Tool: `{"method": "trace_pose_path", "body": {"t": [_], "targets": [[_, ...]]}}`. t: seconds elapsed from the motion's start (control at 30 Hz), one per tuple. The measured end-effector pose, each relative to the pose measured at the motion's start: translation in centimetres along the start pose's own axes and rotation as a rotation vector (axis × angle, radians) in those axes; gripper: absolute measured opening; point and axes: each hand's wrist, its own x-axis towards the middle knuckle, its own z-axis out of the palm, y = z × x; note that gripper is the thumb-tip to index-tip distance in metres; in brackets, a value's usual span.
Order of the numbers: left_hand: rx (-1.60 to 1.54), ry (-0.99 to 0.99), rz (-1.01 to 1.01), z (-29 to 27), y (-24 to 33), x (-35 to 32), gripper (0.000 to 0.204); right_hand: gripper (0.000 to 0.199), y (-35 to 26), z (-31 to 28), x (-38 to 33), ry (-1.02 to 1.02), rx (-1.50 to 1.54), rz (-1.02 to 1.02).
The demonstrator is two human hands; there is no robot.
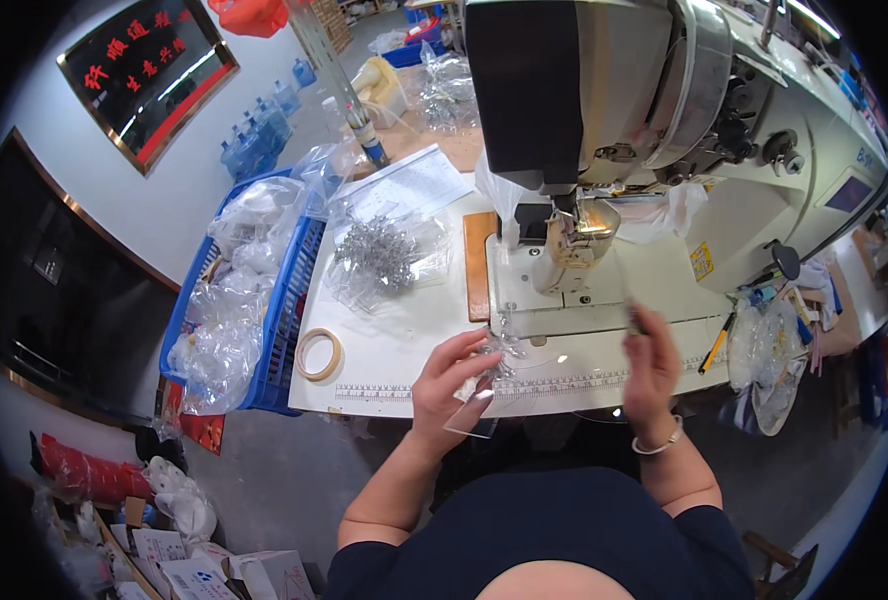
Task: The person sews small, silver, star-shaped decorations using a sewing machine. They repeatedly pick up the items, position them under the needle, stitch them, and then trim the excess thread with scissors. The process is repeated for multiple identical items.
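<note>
In my left hand (446, 390), closed near the table's front edge, is a clear plastic piece with silvery trim (502, 358); its transparent lower end hangs below my fingers. My right hand (652, 375), with a pale bracelet at its wrist, is raised to the right, slightly blurred. Its fingers are closed around something small and dark (636, 320) that I cannot make out. Beyond both hands stands a white sewing machine (569, 250). Left of it lies a pile of similar silvery, clear pieces (379, 255).
A blue basket (282, 300) stuffed with clear plastic stands left of the white table. A tape roll (319, 354) lies at the table's left corner. An orange-brown block (480, 265) sits beside the machine. A yellow cutter (716, 345) and bagged scraps (764, 350) are at the right edge.
</note>
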Motion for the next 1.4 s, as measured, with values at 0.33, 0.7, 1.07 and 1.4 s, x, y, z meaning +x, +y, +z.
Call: {"method": "trace_pose_path", "body": {"t": [0.33,0.7,1.07,1.4], "targets": [[0.694,-0.213,0.473,-0.6,2.5,1.9,0.036,0.039,-1.9,-0.2,-0.3,-0.297,-0.578,-0.504],[0.694,-0.256,0.451,-0.1,2.3,1.7,0.035,0.036,-1.2,1.0,0.0,-0.366,-0.564,-0.488],[0.669,-0.236,0.421,-0.1,2.2,1.7,0.034,0.038,-1.3,0.4,-0.3,-0.329,-0.533,-0.343],[0.638,-0.233,0.437,0.1,2.6,1.9,0.033,0.029,-1.4,0.7,-0.1,-0.355,-0.473,-0.346]]}}
